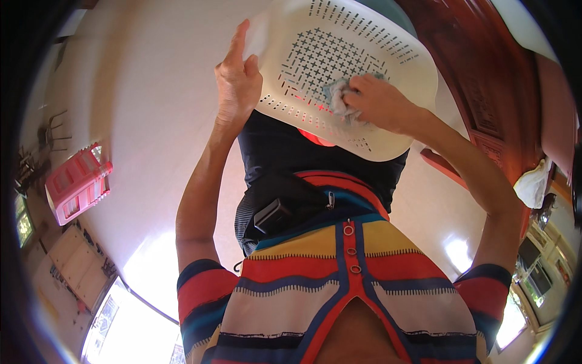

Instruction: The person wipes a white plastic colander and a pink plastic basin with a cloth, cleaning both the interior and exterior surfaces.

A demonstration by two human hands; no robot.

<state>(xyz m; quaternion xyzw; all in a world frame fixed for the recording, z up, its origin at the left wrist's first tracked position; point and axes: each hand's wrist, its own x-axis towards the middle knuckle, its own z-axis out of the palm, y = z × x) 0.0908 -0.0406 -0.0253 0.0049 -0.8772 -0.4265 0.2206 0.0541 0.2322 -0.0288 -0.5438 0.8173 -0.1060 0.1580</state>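
Observation:
A white plastic colander basket [400,109] with slotted walls and cross-shaped holes in its base is held tilted in front of my body. My left hand [238,77] grips its left rim, with the index finger extended along the edge and the other fingertips hidden. Inside the basket, my right hand [377,102] is closed around a crumpled grey-white cloth [338,98]. The cloth presses against the perforated base near the lower right. Behind the basket's top edge, part of a grey-green rounded thing [391,16] shows.
Carved dark-red wooden furniture [482,91] runs along the right, with a white cloth [532,184] on its edge. A pink plastic stool [77,184] lies on its side at left on the pale floor [150,113]. Below the basket, a red thing [316,137] is partly hidden.

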